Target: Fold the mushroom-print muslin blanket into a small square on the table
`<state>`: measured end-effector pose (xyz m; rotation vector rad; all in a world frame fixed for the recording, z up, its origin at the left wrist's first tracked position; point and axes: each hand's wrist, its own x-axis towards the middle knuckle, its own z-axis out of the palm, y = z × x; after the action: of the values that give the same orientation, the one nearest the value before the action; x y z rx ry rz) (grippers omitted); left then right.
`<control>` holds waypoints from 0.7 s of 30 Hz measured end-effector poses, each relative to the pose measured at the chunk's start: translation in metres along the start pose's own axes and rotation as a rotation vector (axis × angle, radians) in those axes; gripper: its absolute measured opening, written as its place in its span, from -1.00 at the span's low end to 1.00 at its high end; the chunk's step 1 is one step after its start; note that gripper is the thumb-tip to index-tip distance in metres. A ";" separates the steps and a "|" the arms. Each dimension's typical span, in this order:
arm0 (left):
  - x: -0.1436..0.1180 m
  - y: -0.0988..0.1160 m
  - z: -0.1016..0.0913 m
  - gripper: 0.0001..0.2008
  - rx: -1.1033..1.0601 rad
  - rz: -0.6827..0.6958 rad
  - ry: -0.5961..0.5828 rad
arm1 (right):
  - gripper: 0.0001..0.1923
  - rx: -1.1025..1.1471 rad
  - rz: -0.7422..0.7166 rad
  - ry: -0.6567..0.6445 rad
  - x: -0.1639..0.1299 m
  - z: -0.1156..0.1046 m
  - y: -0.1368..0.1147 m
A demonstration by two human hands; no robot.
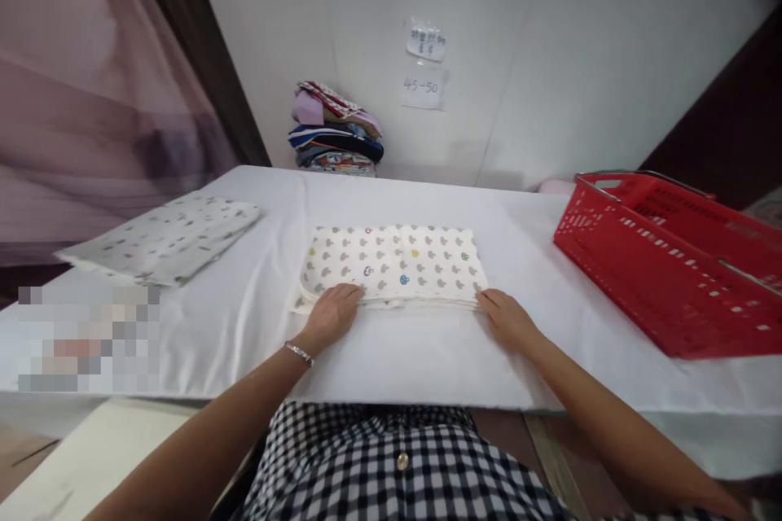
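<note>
A white cloth [394, 264] printed with small grey shapes and a few coloured ones lies folded into a flat rectangle on the white-covered table [421, 366]. At its near left edge, my left hand [335, 313], with a bracelet at the wrist, has its fingers closed on the fabric. My right hand [508, 321] grips the near right corner between thumb and fingers. Several layers show along the near edge, and the left end bulges in a rounded fold. Parts of both hands' fingers are hidden.
Another folded white patterned cloth [177, 240] lies at the left. A red plastic basket [660, 269] with metal handles stands at the right. Behind the table, a stack of folded fabrics [336, 130] rests against the wall. A pink curtain [91, 81] hangs at the left.
</note>
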<state>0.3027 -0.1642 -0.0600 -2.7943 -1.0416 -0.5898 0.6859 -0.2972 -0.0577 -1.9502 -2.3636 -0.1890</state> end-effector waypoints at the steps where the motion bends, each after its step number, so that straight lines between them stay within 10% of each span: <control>1: -0.004 -0.001 -0.003 -0.69 -0.017 0.016 -0.002 | -0.50 -0.007 -0.016 0.017 -0.003 0.002 0.001; 21: -0.047 -0.035 -0.018 -0.61 -0.007 -0.226 -0.029 | -0.50 -0.093 -0.133 0.129 -0.014 0.011 -0.009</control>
<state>0.2421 -0.1701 -0.0631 -2.7185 -1.3752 -0.5774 0.6804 -0.3104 -0.0711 -1.7588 -2.4412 -0.4265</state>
